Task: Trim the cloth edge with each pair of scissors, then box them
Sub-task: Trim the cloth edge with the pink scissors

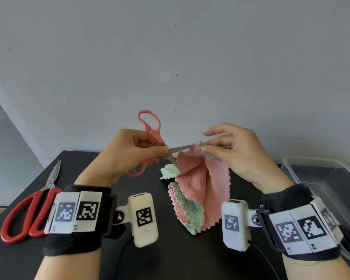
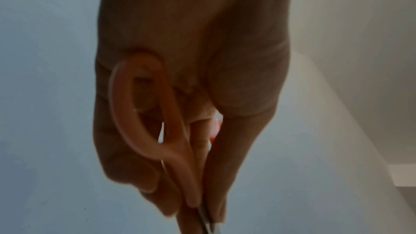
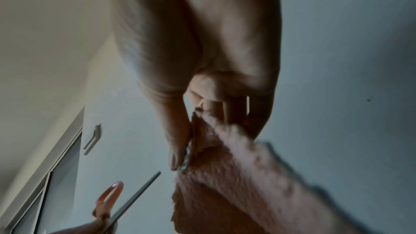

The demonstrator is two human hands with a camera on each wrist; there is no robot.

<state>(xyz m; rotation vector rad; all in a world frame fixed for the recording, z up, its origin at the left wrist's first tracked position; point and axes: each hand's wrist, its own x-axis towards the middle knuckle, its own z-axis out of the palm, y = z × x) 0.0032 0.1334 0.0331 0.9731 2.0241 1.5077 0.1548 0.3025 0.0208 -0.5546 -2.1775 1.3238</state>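
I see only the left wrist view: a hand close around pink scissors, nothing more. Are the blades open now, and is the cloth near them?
Observer: Yes. In the head view the pink scissors have their blades open, and the edge of the cloth seems to sit in the gap between them.
Operator: What holds the cloth up?
Observer: The right hand pinches its top corner; the rest hangs below.
Operator: And the second pair?
Observer: The red scissors lie closed on the black table, at the left, partly hidden behind the left wrist band.
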